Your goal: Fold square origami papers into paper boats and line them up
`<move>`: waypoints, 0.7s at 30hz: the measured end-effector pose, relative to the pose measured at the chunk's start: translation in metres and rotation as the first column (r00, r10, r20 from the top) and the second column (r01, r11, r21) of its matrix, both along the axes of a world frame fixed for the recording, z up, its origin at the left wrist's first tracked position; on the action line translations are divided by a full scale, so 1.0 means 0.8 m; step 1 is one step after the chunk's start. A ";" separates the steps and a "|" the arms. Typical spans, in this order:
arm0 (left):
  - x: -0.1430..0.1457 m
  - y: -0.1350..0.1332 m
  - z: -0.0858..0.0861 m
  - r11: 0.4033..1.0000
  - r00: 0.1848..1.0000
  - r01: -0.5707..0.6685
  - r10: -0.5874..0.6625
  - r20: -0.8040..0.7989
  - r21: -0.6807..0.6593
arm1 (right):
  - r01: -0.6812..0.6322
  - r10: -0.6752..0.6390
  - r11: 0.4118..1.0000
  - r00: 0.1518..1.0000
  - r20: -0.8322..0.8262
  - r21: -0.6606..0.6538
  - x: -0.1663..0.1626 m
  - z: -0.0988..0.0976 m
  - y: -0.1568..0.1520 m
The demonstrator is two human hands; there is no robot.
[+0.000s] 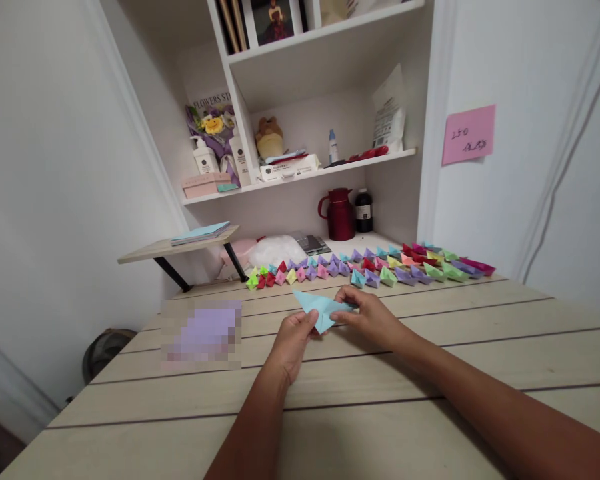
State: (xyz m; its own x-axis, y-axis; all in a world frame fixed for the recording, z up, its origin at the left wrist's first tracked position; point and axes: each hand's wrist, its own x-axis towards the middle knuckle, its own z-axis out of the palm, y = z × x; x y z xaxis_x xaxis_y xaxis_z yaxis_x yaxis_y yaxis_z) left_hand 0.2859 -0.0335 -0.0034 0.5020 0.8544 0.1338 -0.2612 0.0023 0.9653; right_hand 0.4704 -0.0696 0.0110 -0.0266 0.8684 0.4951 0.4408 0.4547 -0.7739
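Observation:
A light-blue piece of folded paper (322,305) is held up a little above the tabletop, its long pointed corner aimed left. My left hand (295,337) pinches its lower edge, thumb on the front face. My right hand (363,312) grips the right side between thumb and fingers. Parts of the fingers behind the paper are hidden. Just beyond my hands stand rows of small folded paper boats (387,275) in many colours.
A wooden table (360,433) with dark seams lies under my arms. On the left are a blurred purple patch (207,330) and a small raised stand (145,252) bearing blue paper (200,233). Behind, white shelves hold a red jug (340,215) and a dark bottle (363,210).

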 end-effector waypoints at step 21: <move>0.004 -0.003 -0.005 0.989 0.970 -0.022 0.056 -0.235 0.148 | 0.124 -0.123 0.992 0.991 -0.044 0.014 0.013 0.013 -0.003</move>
